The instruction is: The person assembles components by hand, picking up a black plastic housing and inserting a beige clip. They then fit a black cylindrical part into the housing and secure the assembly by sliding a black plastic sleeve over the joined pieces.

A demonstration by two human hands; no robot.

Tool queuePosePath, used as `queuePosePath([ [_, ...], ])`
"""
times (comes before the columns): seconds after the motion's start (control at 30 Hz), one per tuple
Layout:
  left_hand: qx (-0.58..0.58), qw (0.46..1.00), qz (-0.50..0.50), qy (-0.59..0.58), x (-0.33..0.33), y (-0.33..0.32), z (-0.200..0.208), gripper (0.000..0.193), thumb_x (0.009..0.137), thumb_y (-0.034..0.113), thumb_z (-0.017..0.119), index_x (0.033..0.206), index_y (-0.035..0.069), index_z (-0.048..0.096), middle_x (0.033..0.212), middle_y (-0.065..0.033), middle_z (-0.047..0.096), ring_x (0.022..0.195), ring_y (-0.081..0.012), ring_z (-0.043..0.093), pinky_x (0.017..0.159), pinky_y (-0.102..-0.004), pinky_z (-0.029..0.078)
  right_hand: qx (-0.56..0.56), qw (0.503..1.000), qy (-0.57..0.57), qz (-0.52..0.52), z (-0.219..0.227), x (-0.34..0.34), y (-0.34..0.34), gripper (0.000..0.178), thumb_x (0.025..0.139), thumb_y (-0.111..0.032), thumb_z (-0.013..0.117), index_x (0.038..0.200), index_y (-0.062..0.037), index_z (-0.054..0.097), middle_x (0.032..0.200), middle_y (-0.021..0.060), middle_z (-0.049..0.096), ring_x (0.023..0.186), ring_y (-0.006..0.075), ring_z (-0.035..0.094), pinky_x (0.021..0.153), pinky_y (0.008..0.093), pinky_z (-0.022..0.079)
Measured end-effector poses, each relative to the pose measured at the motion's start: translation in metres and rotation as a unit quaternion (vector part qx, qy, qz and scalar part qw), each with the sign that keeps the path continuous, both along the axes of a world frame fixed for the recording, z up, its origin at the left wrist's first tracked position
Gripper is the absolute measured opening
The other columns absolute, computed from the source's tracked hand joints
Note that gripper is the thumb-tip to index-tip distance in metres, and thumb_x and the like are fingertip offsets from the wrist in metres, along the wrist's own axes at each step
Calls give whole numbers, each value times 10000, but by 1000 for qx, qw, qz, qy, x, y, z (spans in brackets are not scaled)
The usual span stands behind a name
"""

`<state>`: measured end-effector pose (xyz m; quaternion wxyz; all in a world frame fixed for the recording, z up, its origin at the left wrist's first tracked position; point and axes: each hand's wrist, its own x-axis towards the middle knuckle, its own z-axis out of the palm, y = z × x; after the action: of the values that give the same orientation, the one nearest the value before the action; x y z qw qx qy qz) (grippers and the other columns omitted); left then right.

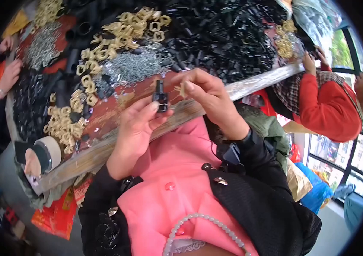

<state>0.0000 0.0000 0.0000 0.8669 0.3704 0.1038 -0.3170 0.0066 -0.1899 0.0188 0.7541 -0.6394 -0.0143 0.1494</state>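
Over the table's near edge, my left hand (136,126) pinches a small black plastic part (160,96) between thumb and fingers, its narrow end pointing up. Just to its right, my right hand (207,94) grips a small cream plastic piece (181,90) with thumb and forefinger. The two pieces are close together but look apart. Beyond my hands lie a heap of silver metal springs or pins (136,68), too small to tell which, and a pile of cream plastic clips (119,34).
A large heap of black plastic parts (224,38) covers the far table. A wooden rail (91,160) edges it. Rolls of tape (47,153) stand at the left corner. A co-worker in red (326,102) works at right, another's hand (10,79) shows at left.
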Motion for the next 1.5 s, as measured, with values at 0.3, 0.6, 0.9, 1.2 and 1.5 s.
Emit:
queuePosePath([
  [0.3,1,999,-26,20,0,-6,-2,287,804,127,564,1054,-7,521,943,-70,587,805,-142,587,684,-216,478,-123,972,-201,-9,-4,2,10,158,798,-163,575,762,-10,572,984,95,490,907,138,450,738,243,374],
  [0.6,-27,999,-28,26,-8,0,1,256,798,134,571,1023,14,538,927,-71,592,797,-157,595,692,-238,498,-154,966,-207,-19,-4,-9,29,171,788,-170,583,840,-26,507,1013,102,455,877,159,449,737,260,386],
  [0.9,-25,1000,-16,8,-9,12,-3,264,781,159,602,991,6,554,908,-67,596,778,-154,601,670,-220,480,-96,980,-154,-78,-20,-18,48,182,803,-175,570,838,-33,462,991,92,444,789,104,457,659,214,410],
  [1.2,-7,999,-40,4,1,14,3,244,777,142,593,962,-11,548,859,-73,597,718,-149,597,638,-209,473,-84,990,-100,-47,-7,10,32,148,793,-138,567,807,-33,464,967,82,474,810,125,478,708,252,407],
  [1.5,8,1000,6,15,2,14,-4,184,785,74,546,949,-8,536,874,-129,597,721,-194,599,620,-223,499,-652,642,-403,-19,-38,60,-9,93,641,-152,511,698,-81,493,731,69,464,687,210,494,585,324,378],
])
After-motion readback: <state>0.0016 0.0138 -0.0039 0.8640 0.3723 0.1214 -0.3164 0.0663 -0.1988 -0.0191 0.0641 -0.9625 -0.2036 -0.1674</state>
